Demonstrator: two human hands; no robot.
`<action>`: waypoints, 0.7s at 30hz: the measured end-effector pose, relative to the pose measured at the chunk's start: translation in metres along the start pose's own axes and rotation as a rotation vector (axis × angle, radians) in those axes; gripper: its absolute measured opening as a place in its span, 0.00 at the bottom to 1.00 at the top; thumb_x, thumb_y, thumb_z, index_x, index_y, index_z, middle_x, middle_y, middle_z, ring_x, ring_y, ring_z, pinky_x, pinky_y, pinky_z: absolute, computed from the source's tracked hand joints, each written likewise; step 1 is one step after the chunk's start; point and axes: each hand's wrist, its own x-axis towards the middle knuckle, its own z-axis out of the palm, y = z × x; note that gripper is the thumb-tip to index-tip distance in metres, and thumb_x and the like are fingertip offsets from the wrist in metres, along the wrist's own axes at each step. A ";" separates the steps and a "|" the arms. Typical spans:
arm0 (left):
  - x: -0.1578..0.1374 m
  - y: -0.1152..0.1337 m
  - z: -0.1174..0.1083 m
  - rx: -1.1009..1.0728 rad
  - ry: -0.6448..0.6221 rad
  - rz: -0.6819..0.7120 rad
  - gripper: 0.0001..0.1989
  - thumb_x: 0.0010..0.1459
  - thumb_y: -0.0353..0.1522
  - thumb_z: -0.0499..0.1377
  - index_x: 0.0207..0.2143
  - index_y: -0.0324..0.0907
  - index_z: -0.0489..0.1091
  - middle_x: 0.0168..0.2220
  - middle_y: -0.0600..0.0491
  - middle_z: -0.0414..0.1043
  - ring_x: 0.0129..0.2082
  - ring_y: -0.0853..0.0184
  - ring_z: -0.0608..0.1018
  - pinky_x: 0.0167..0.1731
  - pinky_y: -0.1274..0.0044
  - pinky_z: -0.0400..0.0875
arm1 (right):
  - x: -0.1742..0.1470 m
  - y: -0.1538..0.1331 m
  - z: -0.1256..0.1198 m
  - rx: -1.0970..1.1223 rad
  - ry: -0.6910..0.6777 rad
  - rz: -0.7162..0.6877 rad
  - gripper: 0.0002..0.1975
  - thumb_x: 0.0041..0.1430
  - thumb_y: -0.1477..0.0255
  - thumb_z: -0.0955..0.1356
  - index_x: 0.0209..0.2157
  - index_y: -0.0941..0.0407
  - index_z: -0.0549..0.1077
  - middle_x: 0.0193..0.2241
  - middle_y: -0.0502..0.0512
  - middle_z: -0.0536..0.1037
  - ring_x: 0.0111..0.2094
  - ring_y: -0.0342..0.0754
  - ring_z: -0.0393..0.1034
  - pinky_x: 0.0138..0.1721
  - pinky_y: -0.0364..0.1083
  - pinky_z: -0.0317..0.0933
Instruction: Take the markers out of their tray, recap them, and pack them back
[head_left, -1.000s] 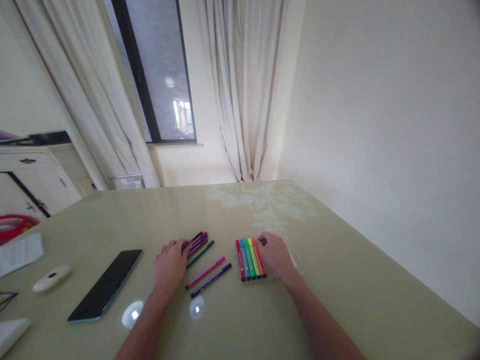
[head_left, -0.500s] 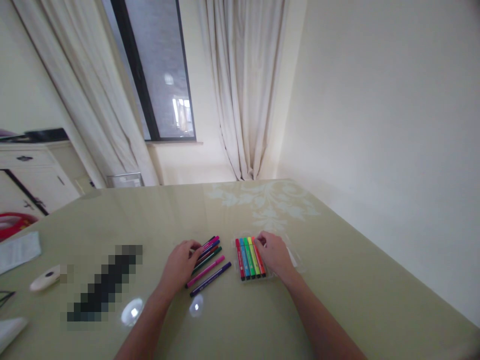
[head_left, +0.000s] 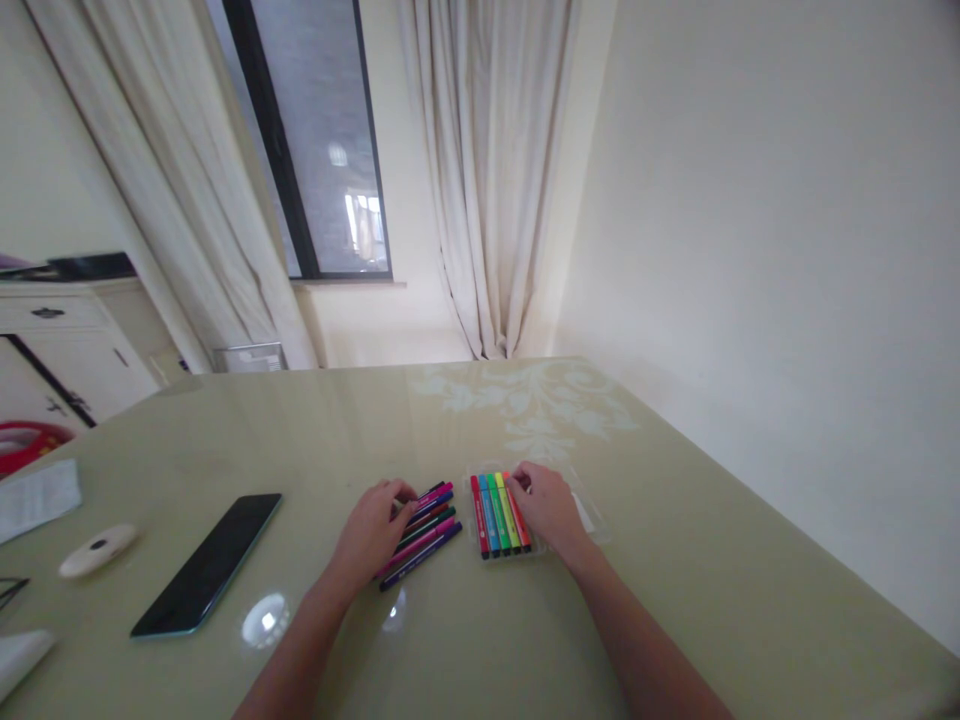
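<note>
My left hand [head_left: 379,525] is closed over the left part of a slanted bunch of marker pens [head_left: 435,520] in pink, blue, brown, green and purple, its thumb and fingers on them. The purple marker pen [head_left: 427,553] is nearest to me in the bunch. To the right, a clear plastic case [head_left: 474,470] holds a row of red, blue, green, yellow and orange marker pens [head_left: 495,515]. My right hand [head_left: 546,505] rests over the case's right half, finger and thumb closed at the orange marker pen [head_left: 519,517]. Part of the case is hidden under this hand.
A black phone [head_left: 210,563] lies on the glossy table [head_left: 450,650] left of my arm. Beyond it are a white oval device [head_left: 99,551] with a dark spot and a pale sheet [head_left: 39,500]. A wall [head_left: 787,300] runs along the table's right side.
My left hand has slid right, and the loose marker pens have moved with it, bunching against the purple one. My right hand has stayed at the case.
</note>
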 end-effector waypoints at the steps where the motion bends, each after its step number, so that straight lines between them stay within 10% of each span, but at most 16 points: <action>1: 0.000 0.000 0.000 -0.005 0.002 0.005 0.12 0.63 0.38 0.54 0.38 0.43 0.75 0.39 0.49 0.77 0.39 0.60 0.78 0.43 0.70 0.70 | 0.000 0.000 0.000 -0.004 -0.001 0.001 0.10 0.66 0.68 0.67 0.33 0.55 0.78 0.31 0.54 0.82 0.33 0.47 0.74 0.33 0.43 0.56; 21: -0.011 0.030 -0.018 0.014 -0.039 0.171 0.12 0.58 0.44 0.63 0.29 0.49 0.81 0.42 0.51 0.77 0.46 0.57 0.75 0.49 0.66 0.66 | -0.002 -0.007 -0.004 0.020 0.009 -0.018 0.10 0.66 0.69 0.67 0.32 0.55 0.79 0.32 0.54 0.82 0.32 0.47 0.73 0.33 0.43 0.56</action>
